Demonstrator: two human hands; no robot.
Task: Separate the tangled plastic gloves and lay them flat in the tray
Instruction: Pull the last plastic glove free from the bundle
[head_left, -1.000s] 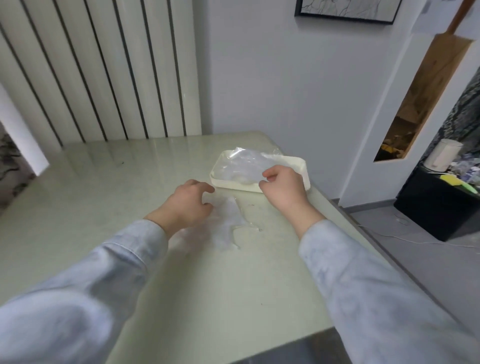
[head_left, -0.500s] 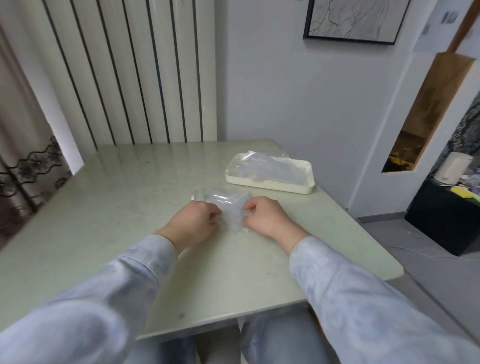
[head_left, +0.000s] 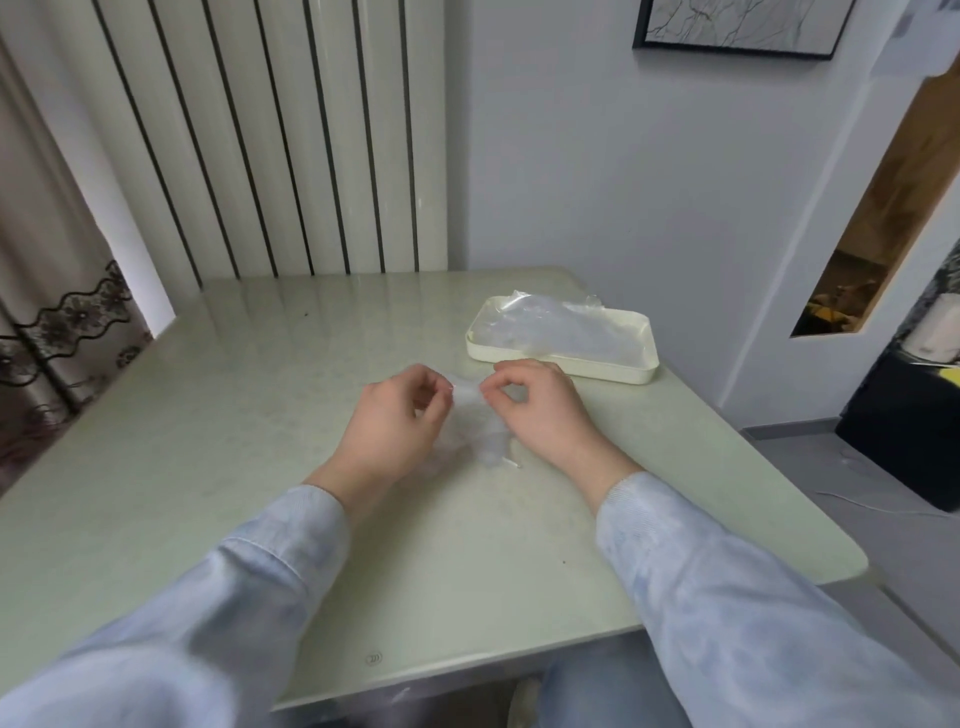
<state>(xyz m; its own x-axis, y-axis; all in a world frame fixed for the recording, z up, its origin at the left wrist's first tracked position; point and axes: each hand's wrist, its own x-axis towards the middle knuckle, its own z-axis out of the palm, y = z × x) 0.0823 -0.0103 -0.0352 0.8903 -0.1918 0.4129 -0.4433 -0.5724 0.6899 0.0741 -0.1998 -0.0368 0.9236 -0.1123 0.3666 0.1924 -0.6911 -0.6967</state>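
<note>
**Desk:** What do the hands show?

**Photographer:** A person in pale blue sleeves (head_left: 727, 597) works at a pale green table (head_left: 234, 441). The left hand (head_left: 397, 426) and the right hand (head_left: 540, 410) meet above its middle. A crumpled clear plastic glove (head_left: 480, 431) is held between them.

**Desk:** Are they gripping it?

**Photographer:** Yes, both are. The left fingers (head_left: 439, 387) are curled, and thumb and fingertips pinch one side of the glove's upper edge. The right fingers (head_left: 511, 371) pinch the other side in the same way. The rest of the film hangs down, and its lower end touches the table between the two wrists.

**Desk:** And the tray?

**Photographer:** The cream tray (head_left: 563, 366) lies on the table just beyond the right hand, near the far right edge. Neither hand touches it. More clear gloves (head_left: 550, 327) lie inside it, spread fairly flat, and a corner of film stands up over the far rim. I cannot tell how many there are, because the layers blur together.

**Desk:** What is in the background?

**Photographer:** A white ribbed radiator (head_left: 291, 135) stands against the wall behind the table. A patterned curtain (head_left: 47, 322) hangs at the left, and a framed picture (head_left: 737, 26) is at the upper right. A black cabinet (head_left: 914, 441) stands on the floor at the right.
</note>
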